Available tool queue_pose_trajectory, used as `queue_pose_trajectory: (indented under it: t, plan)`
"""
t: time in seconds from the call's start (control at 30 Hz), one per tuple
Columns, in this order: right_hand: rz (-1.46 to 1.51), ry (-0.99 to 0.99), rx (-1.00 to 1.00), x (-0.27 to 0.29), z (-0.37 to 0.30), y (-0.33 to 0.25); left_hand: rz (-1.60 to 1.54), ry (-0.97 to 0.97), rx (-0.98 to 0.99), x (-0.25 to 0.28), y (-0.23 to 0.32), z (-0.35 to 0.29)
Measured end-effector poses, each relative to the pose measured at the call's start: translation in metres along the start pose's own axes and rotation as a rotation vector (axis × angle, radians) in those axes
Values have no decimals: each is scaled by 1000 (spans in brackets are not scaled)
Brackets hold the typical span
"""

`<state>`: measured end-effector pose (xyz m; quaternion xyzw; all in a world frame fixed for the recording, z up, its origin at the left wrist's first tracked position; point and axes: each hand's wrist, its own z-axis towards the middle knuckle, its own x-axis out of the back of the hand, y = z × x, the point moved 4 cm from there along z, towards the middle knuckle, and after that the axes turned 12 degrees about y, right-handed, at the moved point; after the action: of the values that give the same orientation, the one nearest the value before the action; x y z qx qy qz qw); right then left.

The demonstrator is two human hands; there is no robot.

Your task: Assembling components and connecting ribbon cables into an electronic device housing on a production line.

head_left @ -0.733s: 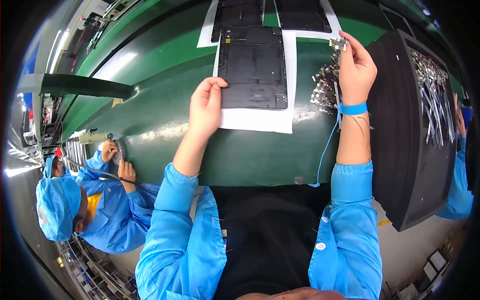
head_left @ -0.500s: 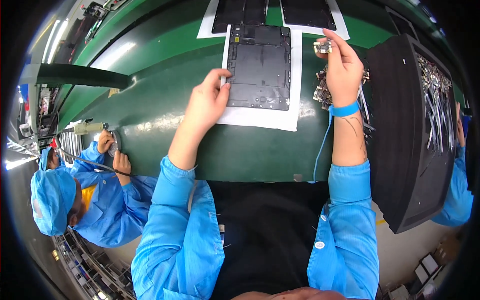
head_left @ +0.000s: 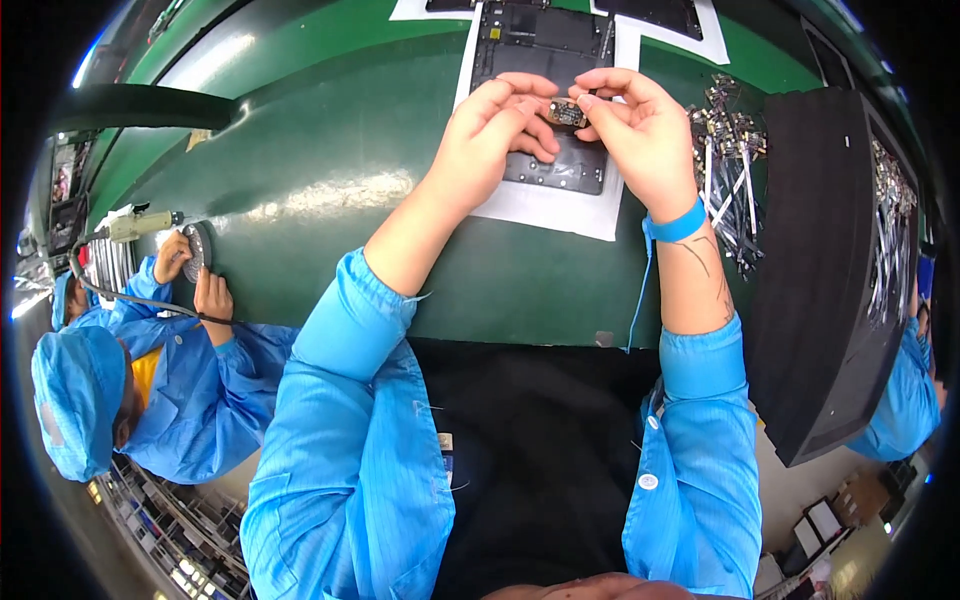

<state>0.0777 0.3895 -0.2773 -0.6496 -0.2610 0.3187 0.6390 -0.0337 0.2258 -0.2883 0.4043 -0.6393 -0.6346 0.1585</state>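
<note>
Above the dark tablet-like housing, a small circuit board is held between my two hands. My right hand is closed on its right end, pinching it between thumb and fingertips. The curled fingers of my left hand close in at the board's left end; their exact contact is partly hidden. The housing lies on a white sheet on the green table, its middle covered by my hands. A blue wrist strap with a cord is round my right wrist.
Right of my right hand lies a pile of small boards with flat ribbon cables. A black foam-like box with more cables stands beyond it. More housings lie at the back. A co-worker in blue works at the left.
My right hand has brought the small circuit board leftward over the housing. My left hand has left the housing's left edge and moved up and right to meet it. The view has shifted slightly.
</note>
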Motion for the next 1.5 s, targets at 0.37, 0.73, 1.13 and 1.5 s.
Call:
queue_pose_trajectory:
  t: [0.37,0.73,1.13,1.5]
  plan:
    - [-571,50,30,36,9,-16,130,132,-105,4,-12,6]
    - [-956,-175,82,4,-21,-8,229,149,-121,-4,-9,0]
    - [-508,-204,10,18,-4,11,427,146,-142,-7,-10,-2]
    - [-294,-270,-264,16,-4,13,459,111,-131,-8,-9,-3]
